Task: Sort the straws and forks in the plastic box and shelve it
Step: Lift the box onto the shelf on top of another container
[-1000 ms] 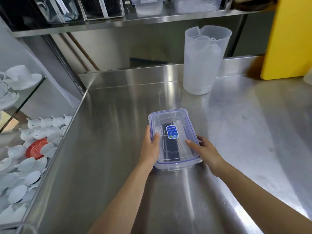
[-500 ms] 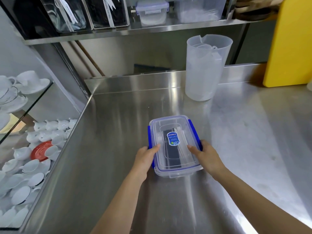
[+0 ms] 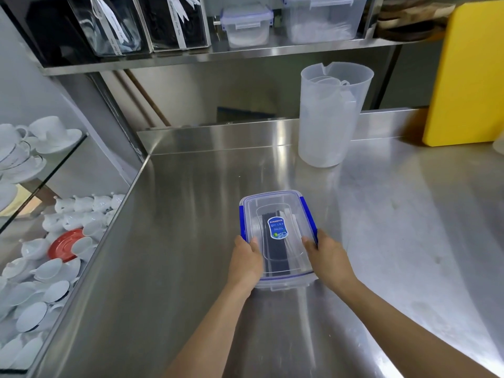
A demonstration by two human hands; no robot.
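Currently: one lidded clear plastic box [image 3: 278,236], blue side latches, dark straws showing through the lid, is sitting on the steel desk [image 3: 169,255] toward its near edge. The left hand [image 3: 245,261] and right hand [image 3: 328,259] are clasping its long sides, thumbs resting on the lid. A translucent pitcher [image 3: 331,115] is standing by the desk's back edge.

Clear rectangular plastic box [image 3: 278,236] with its lid on, resting flat on the steel bench [image 3: 177,241], long axis pointing away from the viewer. Blue side latches [image 3: 309,216] lie along both long edges; a blue oval label [image 3: 277,227] sits at the centre of the lid. Through the lid, a dark bundle of straws [image 3: 272,255] lies lengthwise, with pale, indistinct items beside it. A steel shelf [image 3: 245,54] runs above the back of the bench.
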